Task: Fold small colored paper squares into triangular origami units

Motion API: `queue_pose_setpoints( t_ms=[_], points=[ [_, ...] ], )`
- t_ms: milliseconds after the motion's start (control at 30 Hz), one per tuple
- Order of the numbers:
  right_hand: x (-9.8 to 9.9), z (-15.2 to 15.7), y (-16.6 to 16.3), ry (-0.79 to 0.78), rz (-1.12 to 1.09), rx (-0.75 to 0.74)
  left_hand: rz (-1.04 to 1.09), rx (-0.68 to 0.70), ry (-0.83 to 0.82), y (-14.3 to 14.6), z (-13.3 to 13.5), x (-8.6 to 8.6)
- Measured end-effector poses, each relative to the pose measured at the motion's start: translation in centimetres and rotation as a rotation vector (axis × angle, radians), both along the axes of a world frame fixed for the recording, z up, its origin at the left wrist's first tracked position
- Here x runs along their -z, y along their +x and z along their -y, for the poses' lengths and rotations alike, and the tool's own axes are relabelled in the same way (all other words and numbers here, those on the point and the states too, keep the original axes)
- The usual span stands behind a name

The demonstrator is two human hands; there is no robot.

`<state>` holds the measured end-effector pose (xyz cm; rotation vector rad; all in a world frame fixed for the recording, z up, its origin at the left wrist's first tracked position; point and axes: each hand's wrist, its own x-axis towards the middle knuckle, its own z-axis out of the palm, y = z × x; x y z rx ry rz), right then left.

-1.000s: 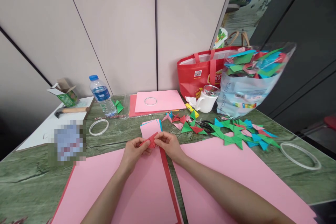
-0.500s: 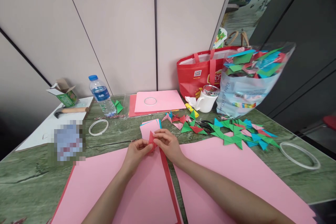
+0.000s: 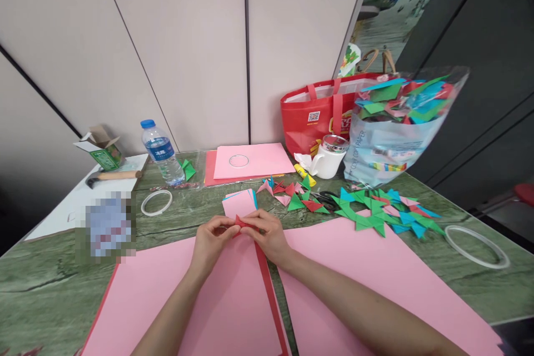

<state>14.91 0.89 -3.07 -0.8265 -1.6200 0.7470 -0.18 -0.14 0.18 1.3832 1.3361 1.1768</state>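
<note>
A small folded red paper piece (image 3: 238, 222) is pinched between the fingertips of both hands, largely covered by them. My left hand (image 3: 212, 242) grips it from the left and my right hand (image 3: 269, 235) from the right, with the thumbs nearly meeting. Just beyond the fingers lies a stack of small pink and blue paper sheets (image 3: 238, 203). Beneath my hands a large pink sheet (image 3: 217, 300) rests over red paper that shows along its edge. Another large pink sheet (image 3: 359, 267) lies under my right forearm.
Right of my hands lie folded paper stars (image 3: 377, 212), black scissors (image 3: 327, 199) and a yellow glue stick (image 3: 305, 174). Behind stand a white mug (image 3: 329, 161), a red bag (image 3: 306, 122) and a plastic bag of folded paper (image 3: 375, 144). A water bottle (image 3: 162, 150) and hammer (image 3: 114, 175) are left.
The red paper has been turned down from an upright point to a lower, flatter position. Both hands have closed in around it, and the right fingers have dropped slightly.
</note>
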Motion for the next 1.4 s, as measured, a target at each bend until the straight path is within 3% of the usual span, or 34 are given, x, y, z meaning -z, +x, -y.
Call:
queue_pose_setpoints(
  t_ms=[100, 267, 400, 800, 1067, 1400],
  points=[
    [-0.2, 0.2, 0.0, -0.050, -0.018, 0.006, -0.015, 0.023, 0.033, -0.1, -0.1, -0.3],
    [-0.4, 0.3, -0.1, -0.261, -0.132, 0.033, -0.143, 0.158, 0.074, 0.0, 0.2, -0.7],
    [-0.5, 0.3, -0.1, -0.371, -0.237, 0.004, -0.148, 0.144, 0.102, 0.2, 0.3, -0.4],
    [-0.8, 0.3, 0.0, -0.363, -0.283, -0.009, -0.113, 0.074, 0.083, 0.6, 0.4, -0.3],
    [-0.7, -0.1, -0.2, -0.475, -0.295, -0.137, 0.022, 0.058, -0.032, 0.6, 0.4, 0.1],
    [-0.3, -0.5, 0.1, -0.573, -0.363, -0.149, 0.107, 0.223, -0.278, 0.5, 0.7, -1.0]
  ],
)
